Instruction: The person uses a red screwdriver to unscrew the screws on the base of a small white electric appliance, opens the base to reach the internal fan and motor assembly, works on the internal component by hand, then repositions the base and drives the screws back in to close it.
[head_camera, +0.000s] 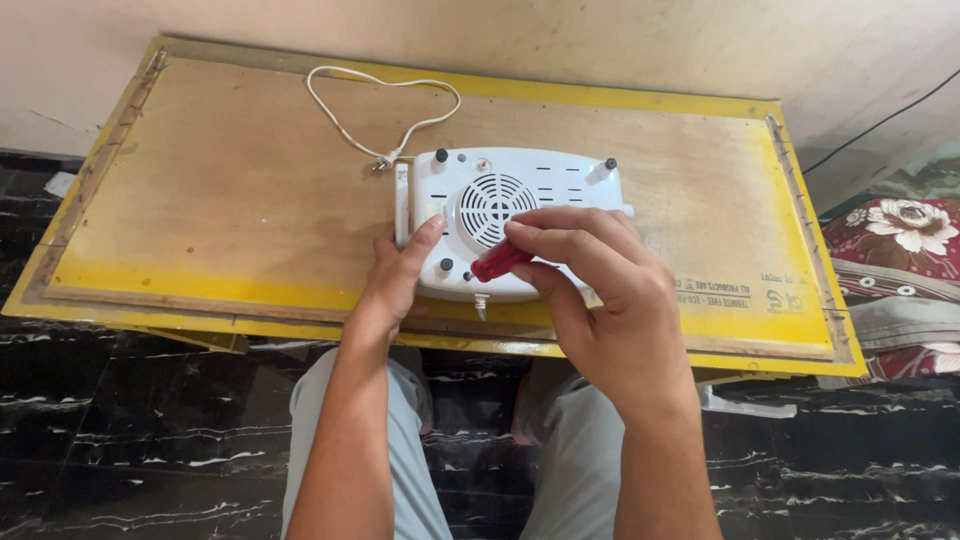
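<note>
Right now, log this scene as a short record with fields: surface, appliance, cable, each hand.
surface: yellow-edged wooden board on a dark marble floor
appliance: white plastic appliance, underside up, round vent grille, black rubber feet
cable: white cord looped on the board behind the appliance
left hand: grips the appliance's left edge, thumb on its base
right hand: holds a red-handled screwdriver against the base
beside: floral cushion at right

A yellow-edged plywood table (200, 200) stands on black marble floor (130, 440).
</note>
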